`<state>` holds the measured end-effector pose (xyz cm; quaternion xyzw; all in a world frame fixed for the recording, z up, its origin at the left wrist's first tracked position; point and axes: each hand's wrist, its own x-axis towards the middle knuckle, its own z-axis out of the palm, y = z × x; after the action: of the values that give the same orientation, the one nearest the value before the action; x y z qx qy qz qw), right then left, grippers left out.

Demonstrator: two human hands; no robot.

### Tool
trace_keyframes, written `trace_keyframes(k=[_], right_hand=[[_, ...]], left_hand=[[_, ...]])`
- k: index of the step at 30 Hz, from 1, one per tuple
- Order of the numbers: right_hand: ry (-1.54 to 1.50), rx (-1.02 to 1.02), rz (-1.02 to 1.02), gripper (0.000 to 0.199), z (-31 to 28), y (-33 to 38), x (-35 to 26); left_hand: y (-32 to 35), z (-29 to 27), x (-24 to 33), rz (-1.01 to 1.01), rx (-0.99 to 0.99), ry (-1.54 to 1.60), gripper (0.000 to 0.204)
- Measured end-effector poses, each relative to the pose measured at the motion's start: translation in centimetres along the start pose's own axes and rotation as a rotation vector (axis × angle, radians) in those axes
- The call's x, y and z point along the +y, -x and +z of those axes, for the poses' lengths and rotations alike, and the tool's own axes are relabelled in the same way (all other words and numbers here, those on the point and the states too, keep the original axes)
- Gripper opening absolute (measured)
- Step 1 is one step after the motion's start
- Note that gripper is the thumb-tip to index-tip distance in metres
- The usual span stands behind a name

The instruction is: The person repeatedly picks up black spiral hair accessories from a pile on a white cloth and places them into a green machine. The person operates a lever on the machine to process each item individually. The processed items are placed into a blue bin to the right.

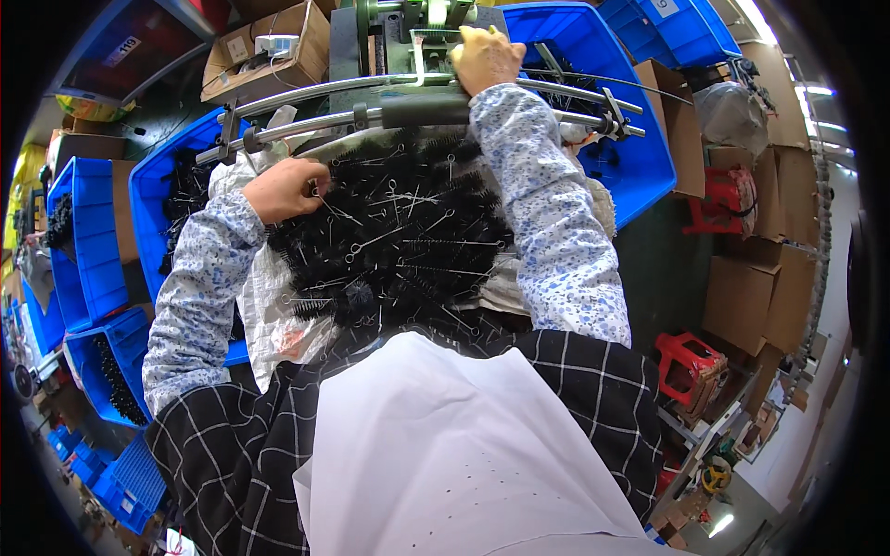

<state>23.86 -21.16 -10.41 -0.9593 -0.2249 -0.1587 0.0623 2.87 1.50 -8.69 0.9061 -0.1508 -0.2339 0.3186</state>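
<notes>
Head view: twisted-wire brushes (399,222) with black bristles and looped ends are shown heaped on a white woven sack (255,301), just in front of a green bench machine (438,57). The heap is spread from the sack's far edge, beside two metal rails (320,130), toward its near edge. The right hand (487,60) is placed at the machine beyond the rails with fingers curled; whether anything is gripped cannot be told, since the fingertips are largely hidden. The left hand (286,190) is held with bent fingers at the sack's left edge, beside the heap — whether a brush is pinched there cannot be told either. Blue crates (654,171) are set at both sides. The step in hand is judged to be brush work at the machine; for the next move, a single brush would have to be freed from the tangle — preferably by its wire loop.
</notes>
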Motion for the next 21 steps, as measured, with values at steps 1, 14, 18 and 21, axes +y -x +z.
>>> trace_keyframes(k=[1,14,18,21], right_hand=[[0.005,-0.003,0.016,0.031,-0.1,0.2,1.1],[0.104,-0.183,-0.077,0.026,1.2,-3.3,11.6],[0.046,-0.084,0.057,0.023,-2.2,-3.9,14.0],[0.138,0.174,0.052,0.026,-7.2,-2.5,15.5]], left_hand=[[0.2,0.0,0.1,-0.018,-0.004,0.016,0.018],[2.5,-1.7,0.5,0.104,0.32,0.254,0.006],[4.0,-4.2,0.5,0.05,0.519,0.485,0.008],[3.2,-5.8,2.4,0.196,0.635,0.62,0.007]])
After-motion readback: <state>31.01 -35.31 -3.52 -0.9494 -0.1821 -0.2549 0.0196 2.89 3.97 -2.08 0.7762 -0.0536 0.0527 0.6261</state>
